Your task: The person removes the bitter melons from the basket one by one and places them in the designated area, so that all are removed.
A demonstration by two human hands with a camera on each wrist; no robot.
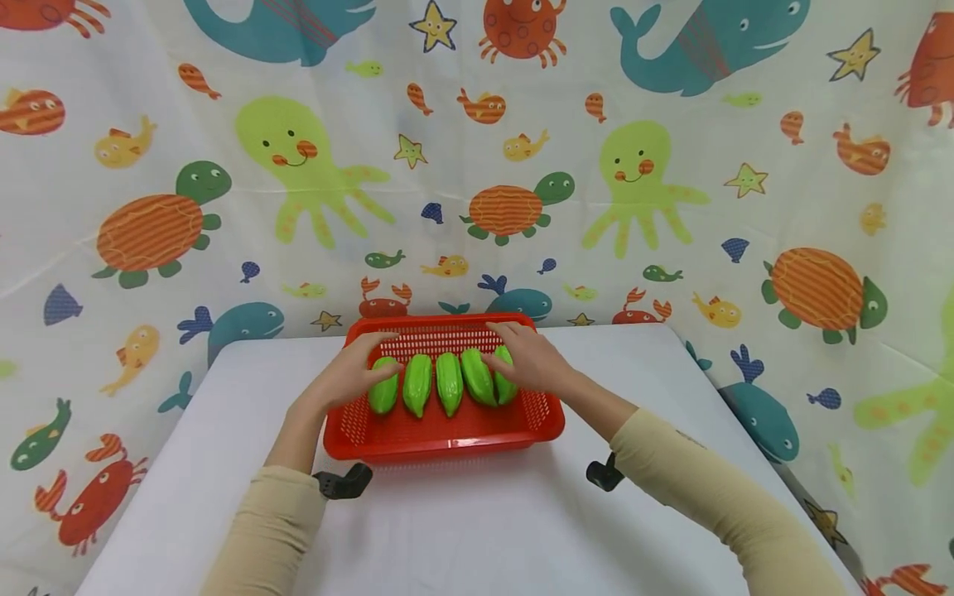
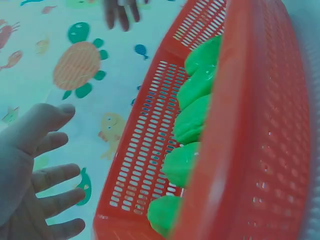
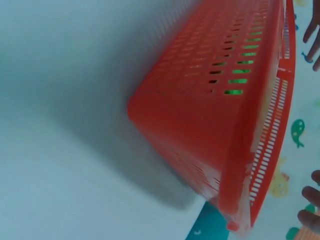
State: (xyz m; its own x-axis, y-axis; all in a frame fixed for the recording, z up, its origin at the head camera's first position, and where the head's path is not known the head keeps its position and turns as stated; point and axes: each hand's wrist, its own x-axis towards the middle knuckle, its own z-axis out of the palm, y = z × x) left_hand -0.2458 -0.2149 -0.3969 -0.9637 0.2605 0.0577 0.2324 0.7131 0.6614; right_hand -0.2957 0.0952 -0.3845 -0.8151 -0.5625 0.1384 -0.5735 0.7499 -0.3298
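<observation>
Hovering over opposite ends of a red plastic basket (image 1: 447, 445), the left hand (image 1: 349, 372) and the right hand (image 1: 529, 358) held nothing, their fingers loosely parted. Five green fruits (image 1: 450, 383), possibly star fruits, lay in a row inside the basket, which stood on the white tabletop (image 1: 462, 530). Handling them well probably called for a light pinch round the middle of one at a time and a straight lift, so that its neighbours stayed put. Their skins looked glossy, with lengthwise ridges and tapered tips; the basket seemed rigid, pierced with small slots, its corners rounded.
</observation>
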